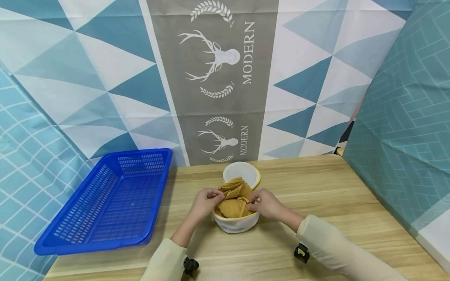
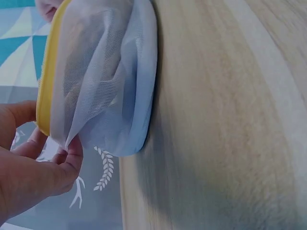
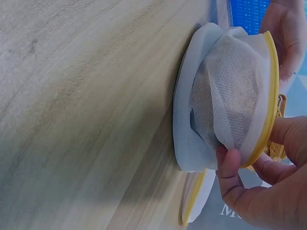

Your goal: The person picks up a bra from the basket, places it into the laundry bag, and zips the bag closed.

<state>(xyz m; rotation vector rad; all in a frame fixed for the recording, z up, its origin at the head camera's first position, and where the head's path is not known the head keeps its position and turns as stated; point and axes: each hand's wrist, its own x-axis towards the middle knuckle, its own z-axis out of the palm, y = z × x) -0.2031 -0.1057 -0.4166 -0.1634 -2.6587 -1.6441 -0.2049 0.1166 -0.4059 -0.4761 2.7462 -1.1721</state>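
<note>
Mustard-yellow bunched fabric [image 1: 233,208] is lying in 1 round white mesh bag [image 1: 236,225], midway between left hand [image 1: 205,201] and right hand [image 1: 266,203], which are pinching its yellow rim [image 3: 274,62] from opposite sides.

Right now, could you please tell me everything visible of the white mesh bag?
The mesh bag is round and whitish, of thin, see-through netting with folds and a yellow zip rim. It stands upright on the wooden table, open; its round lid lies back behind it. Mustard fabric fills it and rises above the rim. The left hand and right hand grip the rim from opposite sides.
</note>
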